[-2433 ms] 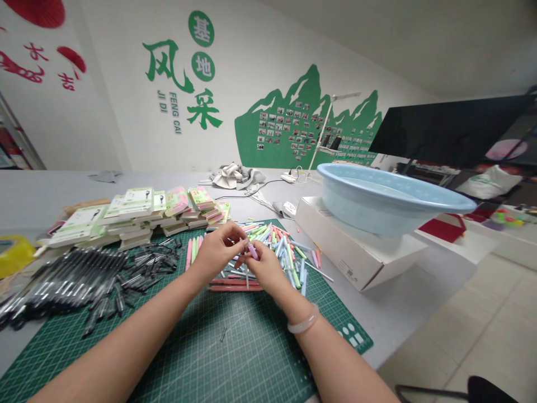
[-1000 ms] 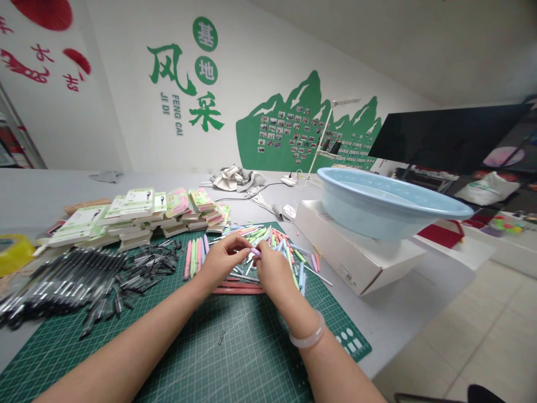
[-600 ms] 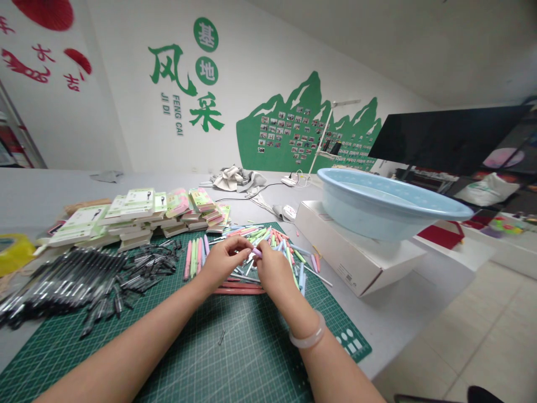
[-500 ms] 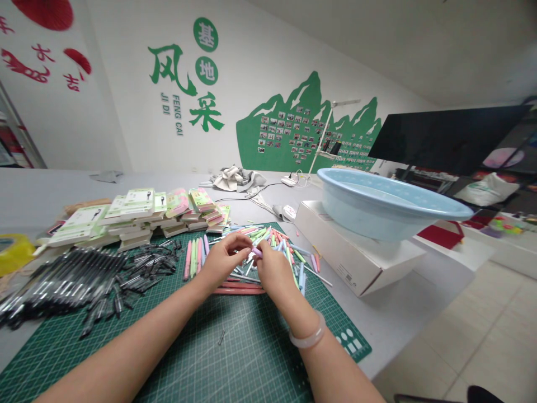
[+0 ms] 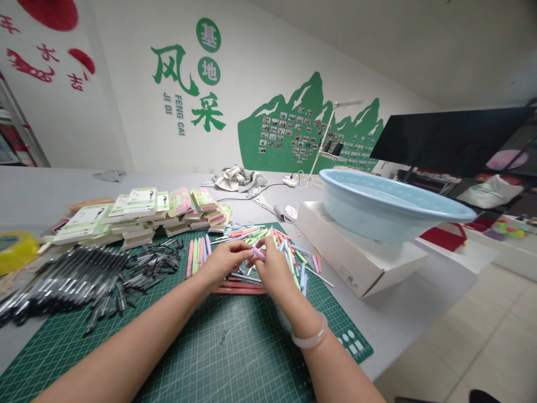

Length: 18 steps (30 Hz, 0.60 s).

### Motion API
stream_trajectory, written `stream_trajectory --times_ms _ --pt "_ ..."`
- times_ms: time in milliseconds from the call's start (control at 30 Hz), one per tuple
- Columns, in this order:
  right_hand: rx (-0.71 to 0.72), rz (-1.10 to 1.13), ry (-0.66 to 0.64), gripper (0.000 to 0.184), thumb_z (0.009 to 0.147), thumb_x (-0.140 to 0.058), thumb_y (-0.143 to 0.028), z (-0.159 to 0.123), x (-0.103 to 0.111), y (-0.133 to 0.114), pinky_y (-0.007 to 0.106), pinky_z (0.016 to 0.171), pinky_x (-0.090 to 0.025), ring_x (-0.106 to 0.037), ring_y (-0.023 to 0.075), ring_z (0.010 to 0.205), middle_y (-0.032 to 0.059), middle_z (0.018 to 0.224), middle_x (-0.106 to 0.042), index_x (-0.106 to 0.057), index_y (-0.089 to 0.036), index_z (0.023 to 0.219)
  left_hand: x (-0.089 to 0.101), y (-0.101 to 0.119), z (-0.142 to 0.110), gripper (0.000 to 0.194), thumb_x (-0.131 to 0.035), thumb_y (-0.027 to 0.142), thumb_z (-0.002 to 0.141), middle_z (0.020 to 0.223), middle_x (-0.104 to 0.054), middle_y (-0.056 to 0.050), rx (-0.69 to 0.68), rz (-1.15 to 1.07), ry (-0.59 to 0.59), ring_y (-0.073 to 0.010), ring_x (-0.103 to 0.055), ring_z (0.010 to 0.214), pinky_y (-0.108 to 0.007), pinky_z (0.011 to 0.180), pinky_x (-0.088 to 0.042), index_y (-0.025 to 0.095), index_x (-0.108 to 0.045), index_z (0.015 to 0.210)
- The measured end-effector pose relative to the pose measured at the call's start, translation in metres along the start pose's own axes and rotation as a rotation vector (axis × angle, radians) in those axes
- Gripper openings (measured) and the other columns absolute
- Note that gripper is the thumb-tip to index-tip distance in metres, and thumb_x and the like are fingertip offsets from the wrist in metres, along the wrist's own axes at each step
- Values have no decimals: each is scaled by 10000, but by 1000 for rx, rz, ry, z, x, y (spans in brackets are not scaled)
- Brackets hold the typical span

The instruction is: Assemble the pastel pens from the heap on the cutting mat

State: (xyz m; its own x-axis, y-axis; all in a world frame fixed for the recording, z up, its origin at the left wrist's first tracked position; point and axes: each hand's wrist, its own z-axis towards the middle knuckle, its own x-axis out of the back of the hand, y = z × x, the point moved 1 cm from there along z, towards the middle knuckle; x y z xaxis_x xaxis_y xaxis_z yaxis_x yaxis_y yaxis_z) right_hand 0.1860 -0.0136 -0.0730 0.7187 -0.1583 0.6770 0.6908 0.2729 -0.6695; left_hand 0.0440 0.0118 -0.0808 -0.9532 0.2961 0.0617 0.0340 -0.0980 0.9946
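My right hand [image 5: 272, 268] pinches a light purple pen barrel [image 5: 259, 254] above a heap of pastel pen parts. My left hand [image 5: 229, 260] has its thumb and fingertips closed against the near end of that barrel; whatever small piece they pinch is hidden. Beneath and behind both hands lie pastel pen parts [image 5: 289, 249] in pink, green, blue and purple. A row of pastel barrels [image 5: 195, 256] lies left of my left hand, and long red pieces [image 5: 239, 290] lie just below the hands. Two small metal-looking pieces [image 5: 223, 336] rest on the green cutting mat [image 5: 184, 336].
Black pens [image 5: 79, 274] and loose black pen parts [image 5: 146, 266] cover the left side. Stacked small boxes [image 5: 140, 204] stand behind them, with a yellow tape roll [image 5: 19, 252] at far left. On the right, a blue basin [image 5: 377, 210] sits on a white box [image 5: 356, 254].
The fingertips of both hands have shifted slightly around the purple barrel, which is a little more visible now. The whole view has drifted slightly; the other things stay in place.
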Motion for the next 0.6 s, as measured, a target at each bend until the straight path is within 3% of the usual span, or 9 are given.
stream_trajectory --times_ms 133,333,600 --pt "34 114 -19 256 742 -477 -111 2 -4 2 241 613 -371 -625 175 692 -6 708 -687 -458 -213 976 8 5 3 233 -684 345 660 691 -579 1 -41 -119 98 -89 -487 552 -188 468 -353 151 -651 785" --pt "40 229 -45 187 748 -499 -165 3 -8 4 241 622 -375 -624 162 678 -15 704 -710 -461 -213 925 38 27 3 232 -670 320 704 746 -583 -2 -219 -347 315 -102 -557 652 -175 506 -433 161 -584 848" --pt "24 270 -62 149 748 -515 -187 3 -8 4 245 623 -374 -618 162 677 -10 675 -707 -480 -207 891 37 44 -3 233 -678 313 697 727 -584 7 -257 -355 297 -99 -554 627 -179 494 -442 161 -587 848"
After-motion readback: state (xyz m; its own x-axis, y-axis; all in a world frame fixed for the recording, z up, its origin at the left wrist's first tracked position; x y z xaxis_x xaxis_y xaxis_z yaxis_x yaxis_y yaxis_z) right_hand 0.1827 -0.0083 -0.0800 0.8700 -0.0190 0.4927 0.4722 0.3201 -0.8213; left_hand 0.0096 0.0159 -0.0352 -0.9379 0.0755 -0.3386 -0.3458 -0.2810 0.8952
